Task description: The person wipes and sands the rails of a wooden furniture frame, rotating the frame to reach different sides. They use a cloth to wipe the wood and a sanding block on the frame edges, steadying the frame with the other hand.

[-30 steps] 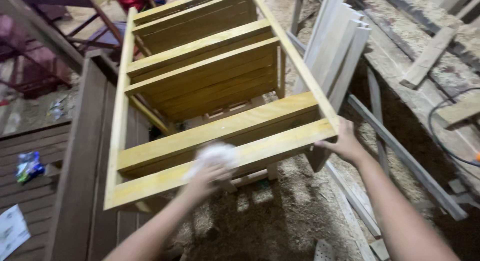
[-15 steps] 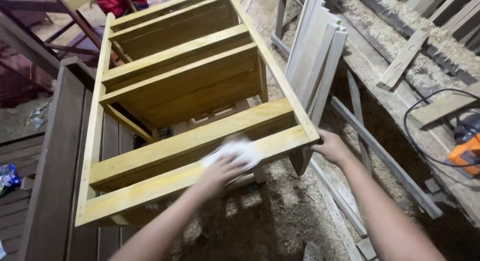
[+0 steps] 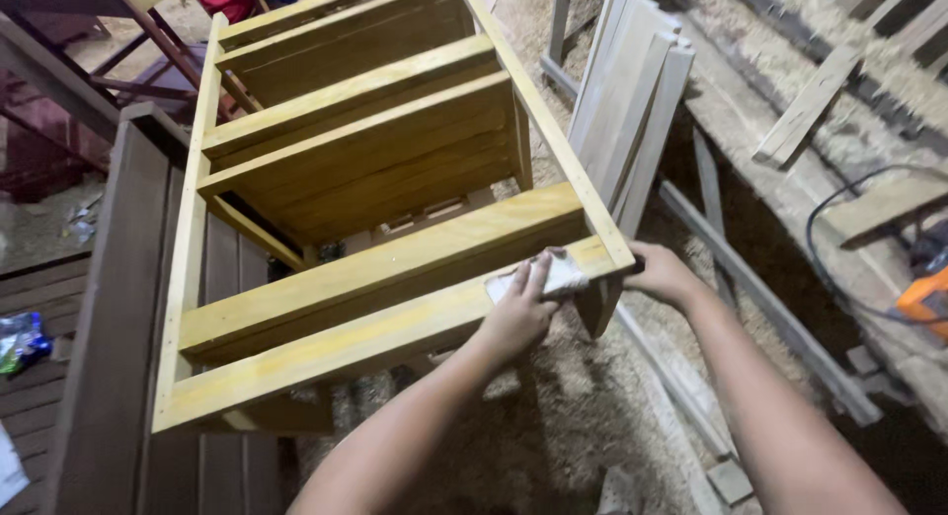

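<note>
Left hand: I see my left hand laid flat, fingers spread and pressing a small white pad onto the near front rail of the yellow wooden frame; it pins the pad more than it grips it.
Right hand: my right hand is curled round the frame's near right corner, fingers hidden behind the wood, closed on the corner post as far as I can tell.
Where the frame is: it lies tipped on its back in front of me, over a sawdust-strewn floor, with a dark brown slatted panel just to its left and a bundle of pale grey boards leaning just beyond its right side.
How the frame looks: fresh yellow timber with visible grain, two long side rails joined by several wide cross boards, like open shelving; edges square and clean.
Handling, my judgement: stiff and fairly heavy, bulky rather than fragile; smooth faces may slide under a palm, so I would take it by a corner or side rail.
Pad, my judgement: thin, soft, light, and easily crumpled or dropped.
Further off: an orange power tool with a black cable at the right.
</note>
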`<act>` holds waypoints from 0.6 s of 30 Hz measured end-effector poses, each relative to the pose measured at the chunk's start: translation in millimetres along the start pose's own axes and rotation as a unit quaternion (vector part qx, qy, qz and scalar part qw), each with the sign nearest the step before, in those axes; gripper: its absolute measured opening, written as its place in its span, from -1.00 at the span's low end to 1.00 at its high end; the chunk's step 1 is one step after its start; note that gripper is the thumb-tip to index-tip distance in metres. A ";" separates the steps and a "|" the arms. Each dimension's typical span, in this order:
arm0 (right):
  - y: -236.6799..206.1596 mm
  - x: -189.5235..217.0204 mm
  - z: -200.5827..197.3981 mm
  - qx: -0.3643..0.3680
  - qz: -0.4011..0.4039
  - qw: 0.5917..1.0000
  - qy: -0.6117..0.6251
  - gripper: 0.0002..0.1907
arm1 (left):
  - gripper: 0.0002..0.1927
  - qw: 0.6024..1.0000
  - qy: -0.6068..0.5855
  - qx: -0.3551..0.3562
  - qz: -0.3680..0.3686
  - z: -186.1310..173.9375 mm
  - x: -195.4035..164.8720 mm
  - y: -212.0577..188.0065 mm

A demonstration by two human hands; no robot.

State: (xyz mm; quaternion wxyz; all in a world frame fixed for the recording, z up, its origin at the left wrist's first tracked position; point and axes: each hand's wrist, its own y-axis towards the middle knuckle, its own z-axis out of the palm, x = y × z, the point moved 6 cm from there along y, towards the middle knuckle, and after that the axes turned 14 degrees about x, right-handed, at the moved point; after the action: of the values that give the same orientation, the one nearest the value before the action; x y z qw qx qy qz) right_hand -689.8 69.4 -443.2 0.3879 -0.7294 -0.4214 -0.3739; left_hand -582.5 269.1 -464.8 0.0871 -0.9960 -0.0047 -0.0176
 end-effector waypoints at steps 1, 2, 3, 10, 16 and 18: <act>-0.5 -1.1 2.6 0.004 -0.005 1.000 0.018 -0.33 | -0.82 0.999 -0.040 0.024 -0.007 6.0 9.9 -15.2; -1.1 -1.9 5.1 0.006 -0.013 0.999 0.031 -0.29 | -0.82 0.996 -0.080 0.042 -0.016 11.8 22.8 -30.3; -1.2 -2.0 6.1 0.006 -0.022 0.999 0.042 -0.26 | -0.69 0.950 -0.293 0.049 -0.093 27.7 52.5 -58.0; 0.4 -5.7 5.6 -0.027 -0.019 0.979 0.199 -0.41 | -0.74 0.992 0.068 0.106 -0.026 18.8 82.9 -156.2; -2.1 14.1 4.3 -0.040 -0.044 0.983 0.173 -0.45 | -0.71 0.970 -0.239 -0.010 -0.048 -57.6 -12.1 15.2; -6.0 14.2 6.0 -0.071 0.000 0.983 0.168 -0.47 | -0.84 0.989 0.145 -0.025 0.030 -62.1 -45.5 36.1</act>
State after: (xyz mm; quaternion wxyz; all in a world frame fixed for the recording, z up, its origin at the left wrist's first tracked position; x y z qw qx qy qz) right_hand -688.7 81.4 -431.8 0.4002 -0.6822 -0.3225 -0.5200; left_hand -629.6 222.6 -411.6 0.0628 -0.9845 0.0387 -0.1592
